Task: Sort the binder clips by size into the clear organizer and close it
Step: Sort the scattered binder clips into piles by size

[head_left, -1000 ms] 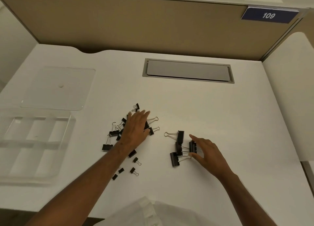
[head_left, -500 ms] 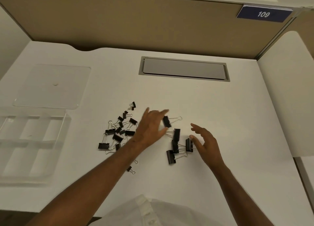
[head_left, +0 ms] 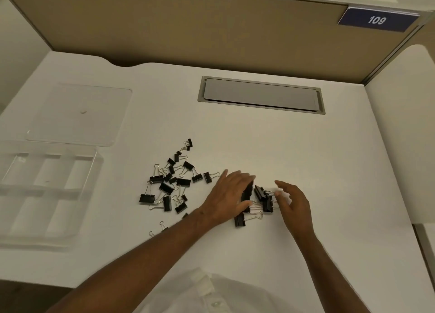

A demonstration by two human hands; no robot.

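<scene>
Head: left hand [head_left: 229,196], right hand [head_left: 293,200] fingers spread flanking large clips [head_left: 261,192]; desk [head_left: 306,147] beyond bare.

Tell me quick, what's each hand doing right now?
Left hand: open, fingers spread flat against the large binder clips, gripping nothing.
Right hand: open, fingertips at the same clips, holding nothing.

A white surface [head_left: 306,147] carries a scattered pile of black clips [head_left: 173,183], a smaller cluster of larger clips [head_left: 259,202] beside it, a clear organizer [head_left: 47,192] at the left edge and its lid [head_left: 80,114] lying flat behind.
</scene>
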